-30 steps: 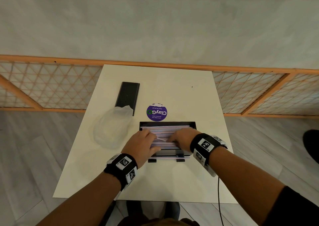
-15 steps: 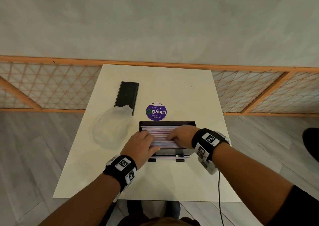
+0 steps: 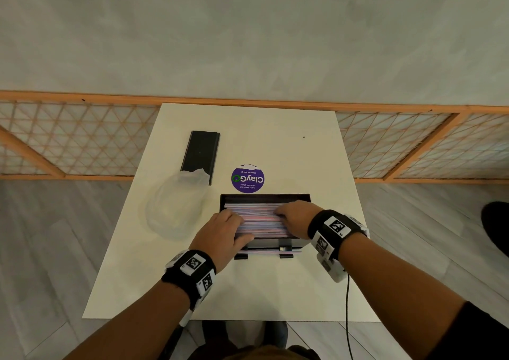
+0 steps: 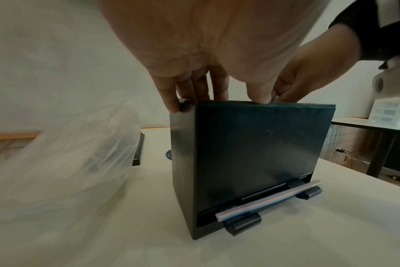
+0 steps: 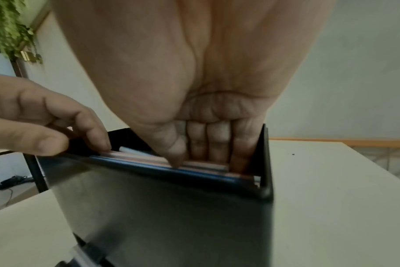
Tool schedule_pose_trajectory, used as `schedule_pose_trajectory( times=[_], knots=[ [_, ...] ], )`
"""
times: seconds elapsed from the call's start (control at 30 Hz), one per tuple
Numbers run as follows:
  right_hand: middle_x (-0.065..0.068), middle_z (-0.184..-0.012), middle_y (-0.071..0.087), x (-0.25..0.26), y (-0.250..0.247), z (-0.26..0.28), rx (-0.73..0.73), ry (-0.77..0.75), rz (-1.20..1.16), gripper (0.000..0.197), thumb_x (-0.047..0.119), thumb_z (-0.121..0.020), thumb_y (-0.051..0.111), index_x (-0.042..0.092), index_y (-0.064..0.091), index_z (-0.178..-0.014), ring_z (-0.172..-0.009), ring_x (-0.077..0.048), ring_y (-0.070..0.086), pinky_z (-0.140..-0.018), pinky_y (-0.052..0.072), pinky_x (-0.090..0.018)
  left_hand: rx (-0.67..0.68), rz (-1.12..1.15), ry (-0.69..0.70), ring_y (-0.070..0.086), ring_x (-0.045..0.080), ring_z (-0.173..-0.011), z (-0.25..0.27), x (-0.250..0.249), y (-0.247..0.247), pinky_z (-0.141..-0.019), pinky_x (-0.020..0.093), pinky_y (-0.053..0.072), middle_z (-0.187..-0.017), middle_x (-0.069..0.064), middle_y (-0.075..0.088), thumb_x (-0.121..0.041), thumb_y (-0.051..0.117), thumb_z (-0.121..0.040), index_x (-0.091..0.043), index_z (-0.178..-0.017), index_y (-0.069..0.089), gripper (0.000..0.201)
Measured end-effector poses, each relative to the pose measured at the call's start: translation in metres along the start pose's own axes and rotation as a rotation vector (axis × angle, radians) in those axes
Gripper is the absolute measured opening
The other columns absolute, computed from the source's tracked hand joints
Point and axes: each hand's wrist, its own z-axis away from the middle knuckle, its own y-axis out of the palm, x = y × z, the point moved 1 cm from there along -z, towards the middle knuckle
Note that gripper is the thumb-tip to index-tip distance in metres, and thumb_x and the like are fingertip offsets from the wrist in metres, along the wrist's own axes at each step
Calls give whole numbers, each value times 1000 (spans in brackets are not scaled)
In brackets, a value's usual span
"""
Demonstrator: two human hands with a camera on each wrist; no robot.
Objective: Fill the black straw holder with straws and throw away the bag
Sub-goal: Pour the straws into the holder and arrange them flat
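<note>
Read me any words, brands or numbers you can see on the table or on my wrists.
"ClayGo": on the round purple sticker, upside down from the head view.
Small lines above and below it on the sticker: too small to read.
Wristband markers: square code patterns, tiny characters unreadable.
Straw holder and bag: no text visible.

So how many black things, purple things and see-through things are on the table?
Black: 2, the straw holder and its lid
Purple: 1, the round sticker
See-through: 1, the plastic bag
Total: 4
</note>
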Motion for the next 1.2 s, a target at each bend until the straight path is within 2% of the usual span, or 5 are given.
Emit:
schedule_pose_trajectory(
  times=[0.27, 0.37, 0.77, 0.97, 1.2],
  knots=[
    [-8, -123, 68, -7, -11, 29, -194, -8, -215, 35, 18, -103, 39, 16, 62, -130, -111, -29, 62, -97, 49, -36, -98, -84, 10, 56, 16, -103, 2, -12, -3, -95, 33, 43, -118, -6, 55, -56, 56, -91, -24, -116, 58, 41],
    [-4, -99, 64, -18, -15, 43, -289, 96, -376, 20, 17, -103, 39, 15, 58, -102, -100, -30, 63, -76, 42, -29, -55, 46, -70, 53, 18, -108, -4, -26, -5, -96, 31, 46, -126, -3, 51, -48, 63, -89, -21, -126, 46, 48],
    [-1, -65, 53, 13, -15, 41, -64, 314, -834, 24, 29, -89, 57, 12, 53, -72, -62, -19, 47, -59, 37, -29, 21, 589, -958, 63, 34, -103, -75, -51, 9, -89, 42, 55, -125, 15, 59, -50, 69, -65, -3, -134, 41, 87],
    [0, -71, 61, 15, -6, 29, -163, 394, -915, 19, 30, -85, 59, 12, 59, -81, -61, -17, 54, -56, 40, -26, 17, 437, -971, 55, 24, -75, -82, -49, 3, -68, 33, 47, -101, 10, 52, -52, 68, -74, -8, -118, 54, 64],
    [1, -85, 55, 14, -10, 40, -178, 345, -662, 23, 34, -95, 55, 12, 51, -99, -68, -10, 49, -53, 36, -24, 138, 57, -709, 44, 32, -122, -72, -47, 5, -99, 45, 45, -136, 13, 41, -57, 56, -86, -14, -129, 53, 61]
  ],
)
